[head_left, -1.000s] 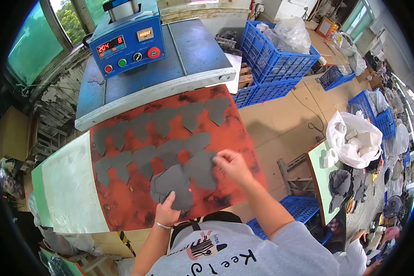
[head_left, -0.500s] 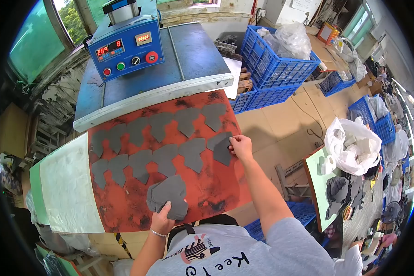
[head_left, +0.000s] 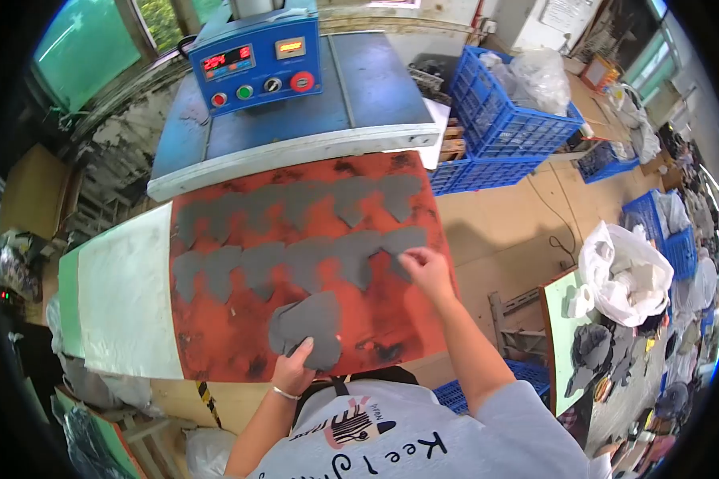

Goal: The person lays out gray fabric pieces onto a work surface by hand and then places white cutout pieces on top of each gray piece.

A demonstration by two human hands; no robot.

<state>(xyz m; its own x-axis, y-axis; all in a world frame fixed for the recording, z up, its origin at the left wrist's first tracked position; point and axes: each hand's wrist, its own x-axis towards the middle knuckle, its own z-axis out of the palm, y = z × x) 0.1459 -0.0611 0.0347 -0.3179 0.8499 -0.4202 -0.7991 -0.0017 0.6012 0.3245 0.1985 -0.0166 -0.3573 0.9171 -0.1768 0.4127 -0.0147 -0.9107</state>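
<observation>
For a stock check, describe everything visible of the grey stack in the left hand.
The grey stack is flat, matte and fabric-like, its irregular pieces slightly fanned at the left. The left hand grips its near edge, thumb on top. It is over the near part of the red surface; I cannot tell whether they touch.

A single camera on the person's head looks forward and steeply down, with a curved black border around its wide, bowed view. Nearest, the pale grey printed cotton T-shirt (head_left: 463, 427) fills the edge toward 5 and 6 o'clock. The bare left hand (head_left: 295, 366) at 7 o'clock and the bare right hand (head_left: 430, 275) at 4 show from above, close by, over the flat red rectangular board (head_left: 407, 327). Farther off stand the boxy blue metal control unit (head_left: 264, 60) at 11 and stacked blue plastic crates (head_left: 510, 120) between 1 and 2.
</observation>
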